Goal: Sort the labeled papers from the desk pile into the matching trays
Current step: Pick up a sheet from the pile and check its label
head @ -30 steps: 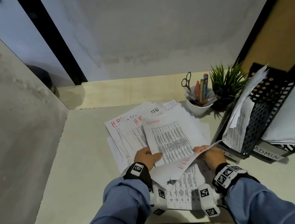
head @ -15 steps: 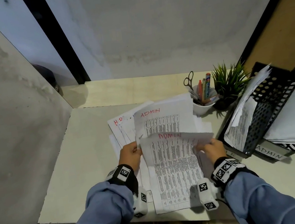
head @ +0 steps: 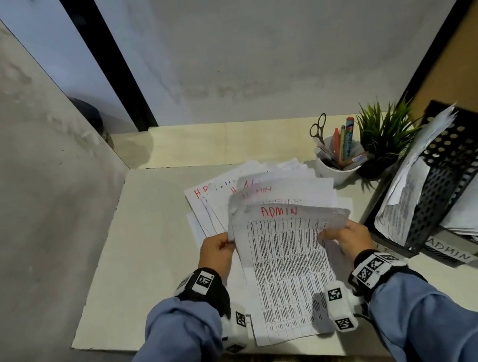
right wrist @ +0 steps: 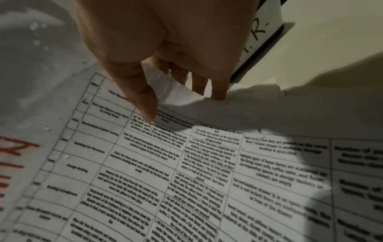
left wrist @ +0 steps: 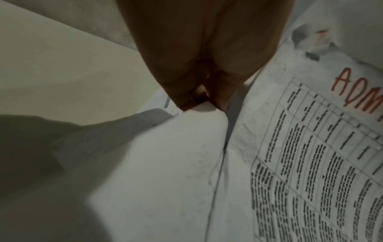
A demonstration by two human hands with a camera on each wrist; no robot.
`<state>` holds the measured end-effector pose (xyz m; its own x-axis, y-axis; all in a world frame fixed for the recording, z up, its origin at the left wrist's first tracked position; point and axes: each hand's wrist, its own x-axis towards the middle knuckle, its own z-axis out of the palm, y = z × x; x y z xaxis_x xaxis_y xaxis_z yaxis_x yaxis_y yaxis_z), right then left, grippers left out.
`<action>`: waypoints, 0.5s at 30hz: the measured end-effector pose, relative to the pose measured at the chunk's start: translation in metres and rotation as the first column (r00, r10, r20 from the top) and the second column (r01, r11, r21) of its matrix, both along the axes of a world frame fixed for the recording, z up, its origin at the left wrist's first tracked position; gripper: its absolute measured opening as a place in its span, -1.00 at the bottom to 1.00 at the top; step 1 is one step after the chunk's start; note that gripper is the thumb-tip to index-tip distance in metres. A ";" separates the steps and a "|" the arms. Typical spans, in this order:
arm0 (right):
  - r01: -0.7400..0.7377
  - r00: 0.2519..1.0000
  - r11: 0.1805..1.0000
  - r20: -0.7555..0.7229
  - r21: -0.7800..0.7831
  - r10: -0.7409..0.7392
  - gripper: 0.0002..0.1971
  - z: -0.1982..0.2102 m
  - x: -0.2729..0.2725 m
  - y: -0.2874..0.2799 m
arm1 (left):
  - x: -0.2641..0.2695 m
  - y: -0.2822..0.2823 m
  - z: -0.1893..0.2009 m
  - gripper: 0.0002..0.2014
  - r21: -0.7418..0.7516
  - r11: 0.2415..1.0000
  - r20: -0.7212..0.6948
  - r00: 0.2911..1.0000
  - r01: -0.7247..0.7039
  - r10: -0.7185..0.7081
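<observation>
Both hands hold a printed table sheet marked ADMIN (head: pixel 289 264) in red, over the near desk edge. My left hand (head: pixel 228 243) pinches its left edge, fingers curled in the left wrist view (left wrist: pixel 196 96). My right hand (head: pixel 325 234) pinches the right edge, thumb on top (right wrist: pixel 145 106), fingers underneath. The sheet's top edge curls toward me. Behind it, another ADMIN sheet (head: pixel 284 192) stands raised over the spread pile (head: pixel 214 194), where H.R. labels show. Black mesh trays (head: pixel 454 162) stand stacked at the right, the lower one labelled ADMIN (head: pixel 449 249).
A white cup (head: pixel 336 168) with scissors and pens and a small green plant (head: pixel 383 136) stand behind the pile. Papers lean out of the upper tray (head: pixel 404 186). Walls close in on the left and back. An H.R. tray label (right wrist: pixel 259 32) shows beside my right hand.
My left hand left the pile and took the sheet's left edge. The folded-over sheet turned face up between both hands, then its top edge curled and blurred with motion.
</observation>
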<state>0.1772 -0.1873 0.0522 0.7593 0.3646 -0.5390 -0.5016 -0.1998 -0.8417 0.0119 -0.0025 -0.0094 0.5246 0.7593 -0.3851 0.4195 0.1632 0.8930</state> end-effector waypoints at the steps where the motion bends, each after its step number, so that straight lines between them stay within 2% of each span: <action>1: 0.016 1.000 0.999 -0.010 0.039 -0.015 -0.75 0.002 -0.001 0.000 | 0.000 0.000 -0.002 -0.61 -0.013 1.000 -0.015 1.000 -0.001 0.001; 4: 0.048 0.999 0.996 -0.009 0.070 -0.047 -0.67 0.004 -0.002 0.001 | 0.003 -0.001 -0.001 -0.61 -0.052 0.999 -0.017 1.000 0.015 -0.016; 6: 0.041 0.999 0.999 0.032 0.018 -0.042 -0.70 0.004 -0.001 0.004 | 0.006 -0.001 -0.004 -0.54 -0.089 0.996 0.007 1.000 0.019 -0.019; 10: 0.099 0.995 0.995 0.021 -0.027 -0.098 -0.70 -0.002 0.001 0.005 | 0.011 0.003 -0.001 -0.59 -0.218 0.972 0.000 0.996 -0.090 0.092; 15: 0.186 0.981 0.982 -0.063 0.014 -0.185 -0.50 -0.005 0.001 -0.001 | 0.010 0.007 0.005 -0.66 -0.283 0.941 0.056 0.976 -0.187 0.210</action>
